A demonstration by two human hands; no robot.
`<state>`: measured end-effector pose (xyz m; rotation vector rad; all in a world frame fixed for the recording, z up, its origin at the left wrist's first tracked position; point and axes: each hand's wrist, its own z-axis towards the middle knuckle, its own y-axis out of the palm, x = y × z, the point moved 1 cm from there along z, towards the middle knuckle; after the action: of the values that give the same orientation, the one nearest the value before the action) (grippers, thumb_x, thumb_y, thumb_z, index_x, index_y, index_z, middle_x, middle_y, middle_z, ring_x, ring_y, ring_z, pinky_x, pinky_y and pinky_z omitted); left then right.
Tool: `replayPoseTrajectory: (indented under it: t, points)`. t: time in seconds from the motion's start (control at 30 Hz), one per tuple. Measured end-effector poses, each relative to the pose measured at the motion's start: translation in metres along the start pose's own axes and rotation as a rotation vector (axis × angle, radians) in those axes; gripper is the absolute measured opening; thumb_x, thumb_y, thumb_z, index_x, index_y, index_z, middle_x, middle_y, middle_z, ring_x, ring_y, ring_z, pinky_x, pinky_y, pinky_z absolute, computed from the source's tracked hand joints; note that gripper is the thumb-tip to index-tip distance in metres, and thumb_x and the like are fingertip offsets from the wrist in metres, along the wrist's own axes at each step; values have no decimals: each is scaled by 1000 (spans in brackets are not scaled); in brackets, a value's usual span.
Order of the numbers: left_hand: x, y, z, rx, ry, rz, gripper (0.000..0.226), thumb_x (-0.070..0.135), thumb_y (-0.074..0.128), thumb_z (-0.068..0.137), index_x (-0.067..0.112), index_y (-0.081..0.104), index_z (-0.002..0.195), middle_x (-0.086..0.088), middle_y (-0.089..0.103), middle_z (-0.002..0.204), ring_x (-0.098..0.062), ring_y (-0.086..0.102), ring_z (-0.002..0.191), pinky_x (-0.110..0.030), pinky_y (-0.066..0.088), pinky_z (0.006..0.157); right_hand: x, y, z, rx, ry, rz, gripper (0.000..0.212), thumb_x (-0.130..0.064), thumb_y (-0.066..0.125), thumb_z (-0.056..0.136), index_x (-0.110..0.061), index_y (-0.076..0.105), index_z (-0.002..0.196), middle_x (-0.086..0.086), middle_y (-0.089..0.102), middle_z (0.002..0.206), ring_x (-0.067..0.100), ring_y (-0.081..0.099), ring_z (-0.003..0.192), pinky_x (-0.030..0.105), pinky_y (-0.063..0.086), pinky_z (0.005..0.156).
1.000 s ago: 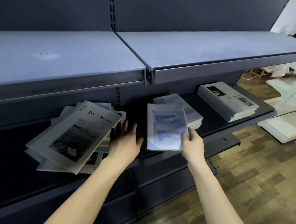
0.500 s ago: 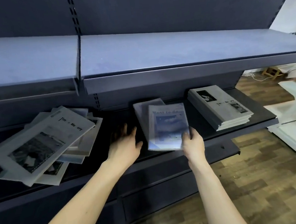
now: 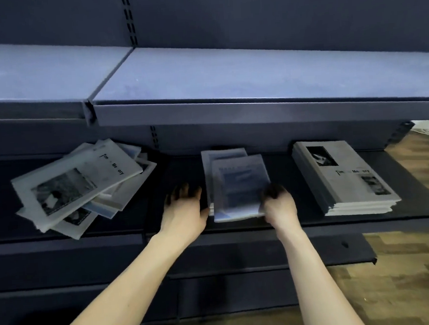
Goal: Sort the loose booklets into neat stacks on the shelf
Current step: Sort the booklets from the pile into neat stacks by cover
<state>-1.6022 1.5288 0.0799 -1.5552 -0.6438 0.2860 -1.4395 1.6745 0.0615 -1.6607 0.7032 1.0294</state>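
A blue booklet point(image 3: 239, 188) lies skewed on top of the middle blue stack point(image 3: 223, 154) on the dark lower shelf point(image 3: 414, 199). My right hand point(image 3: 278, 204) grips the booklet's near right corner. My left hand point(image 3: 183, 210) rests on the shelf with straight fingers, its thumb against the stack's left edge. A messy heap of grey and blue loose booklets point(image 3: 80, 187) lies to the left. A neat grey stack point(image 3: 344, 176) stands on the right.
The upper shelf point(image 3: 228, 85) juts out over the booklets, and its front lip hangs close above them. Wooden floor point(image 3: 406, 275) shows at the lower right, with white sheets at the far right edge.
My right hand has carried the blue booklet from the air down onto the middle blue stack. My left hand has moved from the loose heap to the stack's left side.
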Motion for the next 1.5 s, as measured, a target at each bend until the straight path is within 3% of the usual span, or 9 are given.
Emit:
replayPoseTrajectory:
  t: [0.17,0.3,0.4,0.5,0.63,0.8,1.1,1.3,1.5]
  points:
    - [6,-1,-3,11,-55,23,61,43,42,101,25,20,155,-10,16,161,-35,15,147,-47,18,119,-11,-4,13,-71,-62,-167,45,-30,64,94,-6,52,130,9,63,107,37,62,107,33,45,77]
    - [9,-1,5,22,-70,41,56,40,38,102,26,22,154,-9,15,161,-34,15,147,-47,17,120,-13,5,24,-102,-122,-251,60,-24,65,91,-4,41,143,17,51,139,35,51,125,30,42,91]
    - [10,2,13,31,-79,57,53,38,34,103,27,23,154,-8,15,162,-34,14,148,-48,17,120,-10,14,29,-87,-134,-224,72,-19,67,88,-5,31,148,19,49,140,35,54,122,33,47,86]
    - [11,3,18,50,-91,69,52,36,34,103,26,26,153,-8,17,161,-33,15,148,-48,17,120,-10,21,33,-81,-159,-277,79,-25,67,87,-13,26,153,17,44,146,39,46,130,46,45,103]
    - [16,-1,25,19,-102,35,52,34,34,103,25,23,153,-8,12,162,-32,10,149,-48,12,121,-9,27,32,-66,-186,-405,70,-34,62,92,-23,29,153,13,40,150,38,35,136,50,34,110]
    - [17,-7,32,15,-108,15,52,34,35,104,25,22,153,-9,11,162,-32,9,149,-46,10,121,5,41,29,-60,-286,-256,48,-39,53,93,-21,52,138,11,49,141,32,46,130,49,48,101]
    - [19,-8,38,-31,-104,8,51,37,36,103,25,26,152,-8,9,163,-32,6,150,-46,7,121,18,53,27,50,-303,-238,51,-32,48,103,-13,42,150,6,35,159,20,27,148,34,39,111]
    - [21,-10,36,-50,-107,8,49,36,34,104,23,29,151,-7,7,163,-31,3,150,-46,6,122,21,51,34,62,-313,-250,46,-30,51,102,-13,49,145,5,40,156,18,35,145,28,37,109]
    - [17,-9,27,-67,-128,47,50,36,35,103,24,28,151,-8,8,163,-32,5,149,-47,9,121,22,54,42,18,-283,-335,46,-33,43,105,-14,48,146,3,37,158,16,28,148,21,23,110]
